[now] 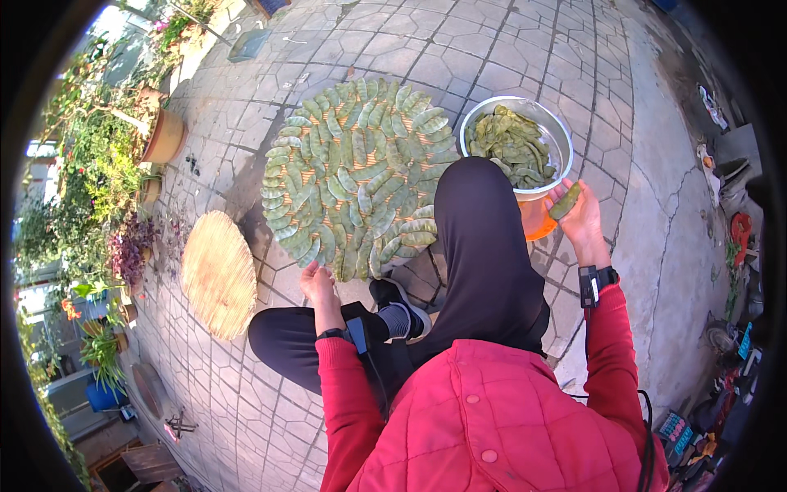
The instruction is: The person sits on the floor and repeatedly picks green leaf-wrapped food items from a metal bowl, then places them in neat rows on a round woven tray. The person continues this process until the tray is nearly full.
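In my right hand (580, 212) lies a flat green bean pod (565, 200), held by the fingers beside a metal basin (562, 132). Many more limp, yellow-green pods (510, 144) are heaped inside that basin. My left hand (318, 284) is at the near left rim of a round slatted mat, its fingertips touching the end of a pod (310, 252); whether they grip the pod or the rim is unclear. Flat pods (350, 166) cover the mat in rings and rows, with strips of the orange-brown slats (371, 154) showing between them.
An orange container (536, 218) supports the basin. On the paving at left lies a round lid of pale stalks (219, 275). Potted plants (165, 136) line the left side, and a dustpan (248, 45) sits at the back. My raised knee (476, 203) partly hides mat and basin.
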Demonstrator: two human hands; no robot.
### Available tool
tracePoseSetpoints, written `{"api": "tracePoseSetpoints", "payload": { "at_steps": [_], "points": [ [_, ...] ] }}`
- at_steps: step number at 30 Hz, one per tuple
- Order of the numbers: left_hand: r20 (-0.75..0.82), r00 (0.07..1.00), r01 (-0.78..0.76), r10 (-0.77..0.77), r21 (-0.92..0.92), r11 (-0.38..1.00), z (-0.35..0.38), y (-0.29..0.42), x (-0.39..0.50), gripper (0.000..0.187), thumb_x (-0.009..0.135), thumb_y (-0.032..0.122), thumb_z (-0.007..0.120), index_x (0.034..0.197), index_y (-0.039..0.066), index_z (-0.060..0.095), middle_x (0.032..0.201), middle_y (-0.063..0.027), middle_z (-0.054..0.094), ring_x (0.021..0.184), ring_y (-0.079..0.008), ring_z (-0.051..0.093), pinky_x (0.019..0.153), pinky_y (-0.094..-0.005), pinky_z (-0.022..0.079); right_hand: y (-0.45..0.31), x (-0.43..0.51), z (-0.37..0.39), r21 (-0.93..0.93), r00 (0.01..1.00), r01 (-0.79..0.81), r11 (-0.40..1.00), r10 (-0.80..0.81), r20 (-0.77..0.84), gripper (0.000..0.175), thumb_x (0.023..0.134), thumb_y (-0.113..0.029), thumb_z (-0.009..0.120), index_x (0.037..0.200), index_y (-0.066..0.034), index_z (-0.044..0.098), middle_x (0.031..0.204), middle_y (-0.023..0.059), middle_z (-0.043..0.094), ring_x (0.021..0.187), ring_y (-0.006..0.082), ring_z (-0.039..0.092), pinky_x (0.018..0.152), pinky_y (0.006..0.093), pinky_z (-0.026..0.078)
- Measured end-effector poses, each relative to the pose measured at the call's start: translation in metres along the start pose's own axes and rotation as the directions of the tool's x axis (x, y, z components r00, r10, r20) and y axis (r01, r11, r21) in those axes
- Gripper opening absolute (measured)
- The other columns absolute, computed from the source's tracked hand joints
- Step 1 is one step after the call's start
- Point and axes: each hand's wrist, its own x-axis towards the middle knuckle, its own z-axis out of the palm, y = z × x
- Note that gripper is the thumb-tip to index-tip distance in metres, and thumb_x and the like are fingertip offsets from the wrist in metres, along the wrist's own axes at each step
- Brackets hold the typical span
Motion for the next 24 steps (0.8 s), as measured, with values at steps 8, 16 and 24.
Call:
{"api": "tracePoseSetpoints", "payload": {
  "at_steps": [8,16,24],
  "points": [
    [0.001,1.000,0.006,-0.006,0.033,0.999,-0.006,-0.010,-0.009,0.030,0.092,0.004,0.057,0.121,-0.003,0.058,0.088,-0.0037,0.060,0.067,-0.0106,0.059,0.053,-0.0240,0.048,0.005,0.009,0.016,-0.048,1.000,-0.023,0.999,0.023,0.006,0.038,0.104,-0.038,0.043,0.124,-0.0056,0.044,0.128,0.0166,0.054,0.115,0.0336,0.058,0.093,0.0542,0.046],
    [0.075,0.997,-0.032,0.028,0.057,0.998,-0.005,-0.019,-0.003,0.029,0.093,0.008,0.063,0.121,0.002,0.061,0.089,-0.0029,0.064,0.069,-0.0107,0.061,0.055,-0.0238,0.050,0.004,0.028,0.013,-0.057,0.999,-0.024,0.998,0.026,0.038,0.034,0.101,-0.032,0.051,0.121,-0.0045,0.050,0.122,0.0163,0.058,0.108,0.0311,0.060,0.091,0.0482,0.050],
    [0.136,0.991,-0.019,0.005,0.105,0.994,0.001,-0.013,0.002,0.031,0.091,0.009,0.064,0.122,0.004,0.060,0.088,-0.0025,0.062,0.073,-0.0116,0.061,0.059,-0.0239,0.048,-0.022,0.056,-0.006,-0.140,0.984,0.153,0.978,-0.164,-0.067,0.024,0.100,-0.015,0.052,0.122,-0.0044,0.055,0.103,0.0113,0.064,0.090,0.0238,0.064,0.080,0.0413,0.055]
  ]
}}
